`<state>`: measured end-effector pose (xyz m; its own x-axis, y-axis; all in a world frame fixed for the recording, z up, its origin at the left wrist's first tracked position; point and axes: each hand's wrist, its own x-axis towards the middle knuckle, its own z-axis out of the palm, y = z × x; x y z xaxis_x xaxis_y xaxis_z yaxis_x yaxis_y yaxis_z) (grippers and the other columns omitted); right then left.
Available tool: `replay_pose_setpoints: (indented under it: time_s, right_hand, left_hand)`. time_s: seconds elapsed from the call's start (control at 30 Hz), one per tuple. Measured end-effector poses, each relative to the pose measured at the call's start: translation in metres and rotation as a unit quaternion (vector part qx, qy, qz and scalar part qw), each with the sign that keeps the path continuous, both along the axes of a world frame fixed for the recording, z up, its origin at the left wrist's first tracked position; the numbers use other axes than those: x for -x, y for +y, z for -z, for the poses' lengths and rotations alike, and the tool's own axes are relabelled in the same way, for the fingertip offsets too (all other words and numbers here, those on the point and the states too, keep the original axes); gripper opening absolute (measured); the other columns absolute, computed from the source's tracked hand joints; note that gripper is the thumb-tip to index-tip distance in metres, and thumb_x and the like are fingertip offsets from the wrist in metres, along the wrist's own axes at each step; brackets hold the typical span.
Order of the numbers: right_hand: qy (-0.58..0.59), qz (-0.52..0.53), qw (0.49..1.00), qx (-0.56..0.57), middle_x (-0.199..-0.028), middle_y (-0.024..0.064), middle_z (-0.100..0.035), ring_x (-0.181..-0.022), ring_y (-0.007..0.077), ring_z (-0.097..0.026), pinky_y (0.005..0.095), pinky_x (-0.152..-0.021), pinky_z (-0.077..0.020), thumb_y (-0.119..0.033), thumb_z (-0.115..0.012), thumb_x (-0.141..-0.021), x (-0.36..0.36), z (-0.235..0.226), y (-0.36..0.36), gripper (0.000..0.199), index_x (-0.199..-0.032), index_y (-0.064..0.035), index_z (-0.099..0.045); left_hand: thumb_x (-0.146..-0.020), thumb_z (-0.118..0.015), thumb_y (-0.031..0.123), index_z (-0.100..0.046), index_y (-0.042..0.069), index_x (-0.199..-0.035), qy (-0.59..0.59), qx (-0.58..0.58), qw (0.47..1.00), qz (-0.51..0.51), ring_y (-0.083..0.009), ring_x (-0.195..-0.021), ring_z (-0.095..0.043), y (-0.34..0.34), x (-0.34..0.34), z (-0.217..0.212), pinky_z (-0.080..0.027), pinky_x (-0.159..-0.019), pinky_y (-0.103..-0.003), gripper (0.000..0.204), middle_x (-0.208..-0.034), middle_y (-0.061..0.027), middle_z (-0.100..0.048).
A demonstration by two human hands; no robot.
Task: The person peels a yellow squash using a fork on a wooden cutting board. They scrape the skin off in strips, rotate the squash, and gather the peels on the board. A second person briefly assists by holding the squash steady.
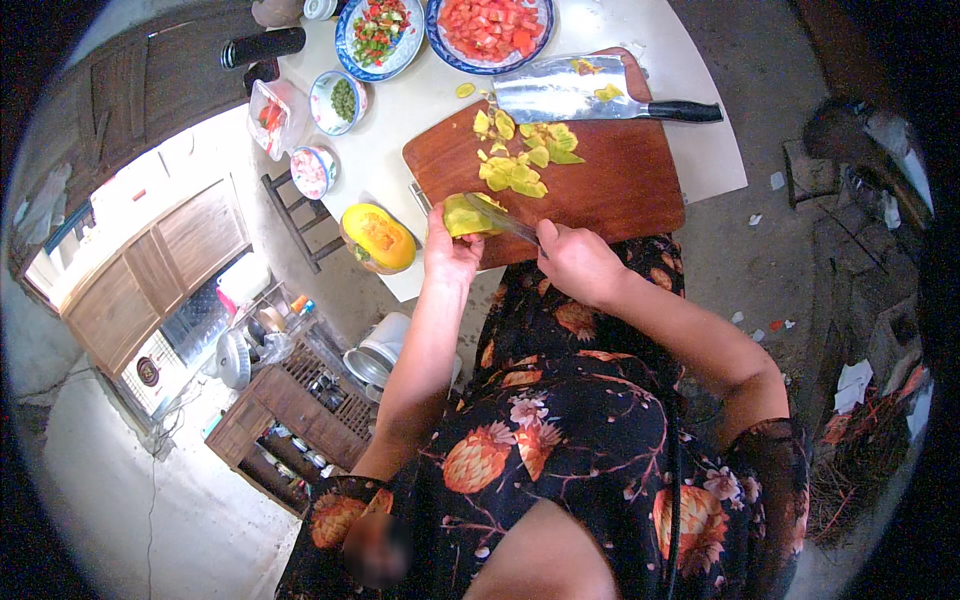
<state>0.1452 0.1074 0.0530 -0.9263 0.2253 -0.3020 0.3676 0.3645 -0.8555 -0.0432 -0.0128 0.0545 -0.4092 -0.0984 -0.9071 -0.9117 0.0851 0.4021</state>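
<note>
Up along the far edge of the white table point(690, 80) sit two blue-rimmed plates: one point(378, 28) carries mixed green and red chopped bits, the other point(490, 25) red tomato chunks. Toward the left edge, a small bowl point(338, 100) holds green pieces, a second small bowl point(312, 170) something pinkish, and a clear tub point(270, 115) red bits. The pumpkin piece point(468, 215) lies at the near edge of the wooden cutting board point(600, 185): yellow-green, wedge-like. The left hand point(450, 250) has its grip closed around it, and the right hand point(578, 262) grips a small knife point(500, 218) whose blade touches the piece. Yellow-green peelings point(520, 150) litter the board, a cleaver point(590, 92) rests at its far edge, and a half pumpkin point(378, 238) sits at the table's near-left edge.
</note>
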Motion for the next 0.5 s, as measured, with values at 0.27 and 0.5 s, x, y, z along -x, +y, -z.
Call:
replay_pose_setpoints:
  time_s: [0.27,0.5]
  right_hand:
    - [-0.009,0.062,0.996,0.058,-0.07,0.0265,-0.062,-0.068,0.0446,-0.063,0.0519,-0.062,-0.0522,-0.011,-0.058,-0.081,0.037,0.047,-0.018,0.022,-0.089,0.0045,-0.045]
    - [0.031,0.115,0.986,0.114,-0.076,0.0302,-0.061,-0.079,0.0495,-0.061,0.0539,-0.071,-0.0495,-0.01,-0.058,-0.083,0.04,0.056,-0.029,0.022,-0.093,0.005,-0.045]
  left_hand:
    - [-0.095,-0.057,0.039,-0.058,0.013,-0.101,-0.013,-0.03,0.999,-0.003,-0.0105,-0.057,-0.05,0.0,0.001,0.001,-0.046,-0.047,-0.023,0.028,-0.079,-0.0008,-0.06]
    - [-0.094,-0.057,0.047,-0.056,0.009,-0.106,-0.054,-0.09,0.993,-0.048,-0.0141,-0.068,-0.054,-0.016,0.008,0.005,-0.052,-0.058,-0.028,0.04,-0.088,-0.0052,-0.06]
